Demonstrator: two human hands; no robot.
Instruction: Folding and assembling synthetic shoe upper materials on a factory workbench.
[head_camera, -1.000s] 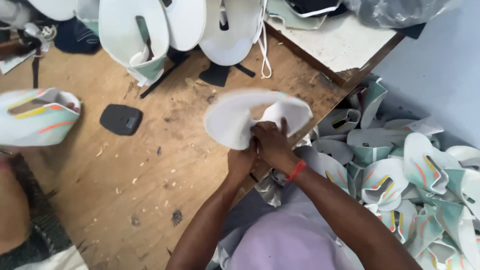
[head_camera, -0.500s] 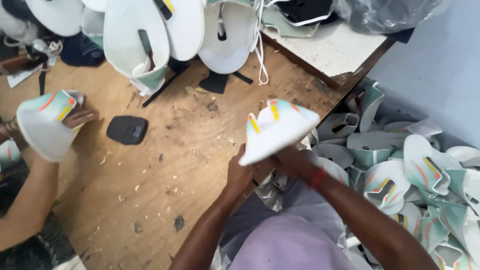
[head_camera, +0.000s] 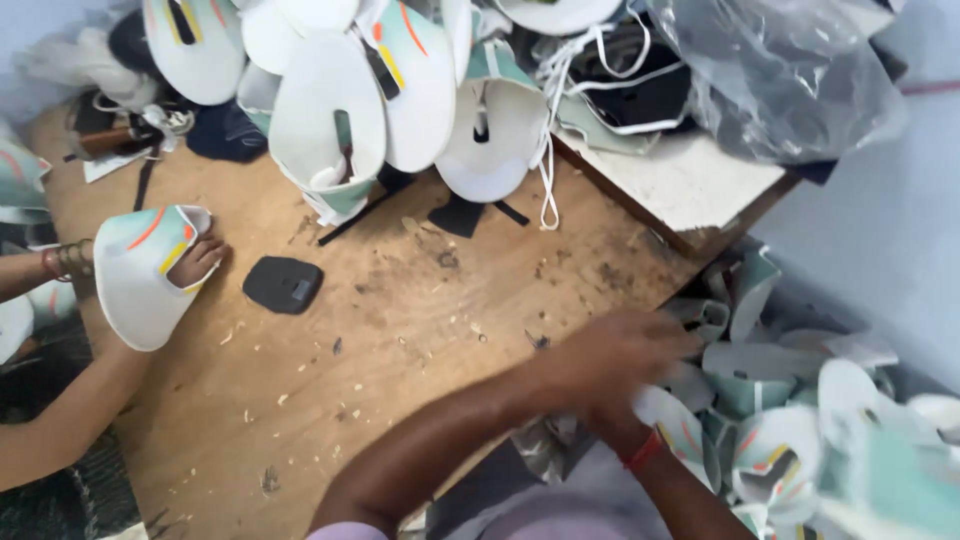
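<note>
Nearest, both hands blurred at the tabletop edge: left hand over right hand, down on a white-and-mint shoe upper atop the side pile; grip impossible to tell. Farther left, a co-worker's hand inside another upper. Beyond, a black patch.
</note>
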